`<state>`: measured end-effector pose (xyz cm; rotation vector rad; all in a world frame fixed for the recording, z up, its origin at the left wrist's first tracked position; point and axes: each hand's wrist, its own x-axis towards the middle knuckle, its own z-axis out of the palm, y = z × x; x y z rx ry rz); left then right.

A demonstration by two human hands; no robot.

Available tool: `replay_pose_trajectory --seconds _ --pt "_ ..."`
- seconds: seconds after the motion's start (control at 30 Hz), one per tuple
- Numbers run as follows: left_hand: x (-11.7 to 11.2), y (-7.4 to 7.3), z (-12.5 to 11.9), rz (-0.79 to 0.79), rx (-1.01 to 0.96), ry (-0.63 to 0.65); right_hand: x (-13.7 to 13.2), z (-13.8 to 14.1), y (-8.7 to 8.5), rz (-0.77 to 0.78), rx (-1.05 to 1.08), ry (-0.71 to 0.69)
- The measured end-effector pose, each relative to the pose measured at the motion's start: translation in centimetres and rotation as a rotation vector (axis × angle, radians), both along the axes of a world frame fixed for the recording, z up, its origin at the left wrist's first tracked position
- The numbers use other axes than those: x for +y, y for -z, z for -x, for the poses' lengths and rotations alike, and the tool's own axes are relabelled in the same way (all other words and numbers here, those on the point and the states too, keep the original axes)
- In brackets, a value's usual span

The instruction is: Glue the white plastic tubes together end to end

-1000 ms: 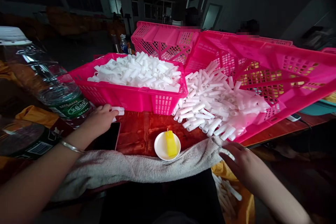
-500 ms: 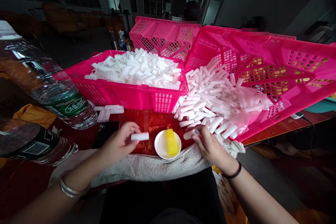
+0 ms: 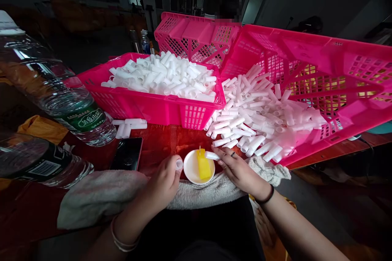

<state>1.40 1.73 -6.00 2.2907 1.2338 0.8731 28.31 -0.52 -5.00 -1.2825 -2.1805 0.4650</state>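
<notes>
Left hand curled around one white tube, open end facing up beside the white dish. Right hand pinching a second white tube at the fingertips, tip poised right at the yellow block in that dish. Both hands closed, each on its own piece, over the grey towel at the near edge of the table.

Looks like the dipping or coating stage: right-hand tube meeting the yellow block, left-hand tube waiting its turn. Next move probably calls for a light touch of the tube end against the block, then bringing the two pieces together, ends lined up squarely, without nudging the small dish.

Behind, a pink basket heaped with more tubes; to the right, a tipped pink crate spilling a loose pile of tubes onto the table. A few stray tubes near the water bottle, a dark phone lying flat just beside the towel.
</notes>
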Motion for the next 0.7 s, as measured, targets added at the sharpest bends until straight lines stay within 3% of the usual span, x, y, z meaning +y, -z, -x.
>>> replay_pose_trajectory --seconds 0.13,0.27,0.43,0.57,0.7 --pt "-1.1 -0.7 -1.7 -0.011 -0.276 0.028 -0.6 1.0 -1.2 -0.045 0.078 -0.016" --pt "-2.8 -2.5 -3.1 -0.005 -0.524 0.032 -2.6 2.7 -2.8 -0.065 0.145 -0.008" --pt "-3.4 -4.1 -3.8 -0.017 -0.578 -0.006 -3.9 3.7 -4.1 -0.043 0.178 -0.042" --pt "-3.4 -4.0 -3.5 -0.059 -0.521 -0.006 -3.9 4.0 -4.8 0.166 0.328 -0.007" --pt "-3.2 -3.5 -3.0 -0.166 -0.489 0.053 -3.4 4.2 -5.2 0.561 0.506 -0.007"
